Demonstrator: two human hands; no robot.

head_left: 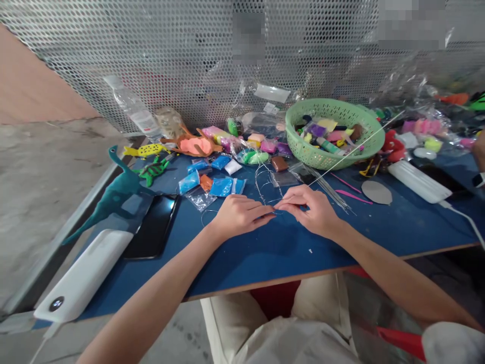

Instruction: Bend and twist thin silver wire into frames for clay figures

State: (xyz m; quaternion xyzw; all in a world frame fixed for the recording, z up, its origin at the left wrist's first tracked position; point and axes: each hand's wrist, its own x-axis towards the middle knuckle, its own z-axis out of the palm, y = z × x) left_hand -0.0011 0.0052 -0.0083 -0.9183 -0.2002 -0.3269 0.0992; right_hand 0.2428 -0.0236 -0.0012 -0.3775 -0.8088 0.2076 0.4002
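Observation:
My left hand and my right hand meet above the blue table, fingertips pinched close together. Both grip a thin wire frame, bent into loops with twisted strands that rise beyond my fingers. From my right hand a long straight wire slants up to the right, passing in front of the green basket. Another thin wire loop shows beside my left hand. The exact spot where the wires join is hidden by my fingers. Past my right hand lies a bundle of straight wires on the tabletop.
Packets of blue clay lie beyond my left hand. A green basket holds coloured clay pieces. At left are a teal dinosaur figure, a phone and a white power bank. Pink tools lie right; another person's hand shows at the edge.

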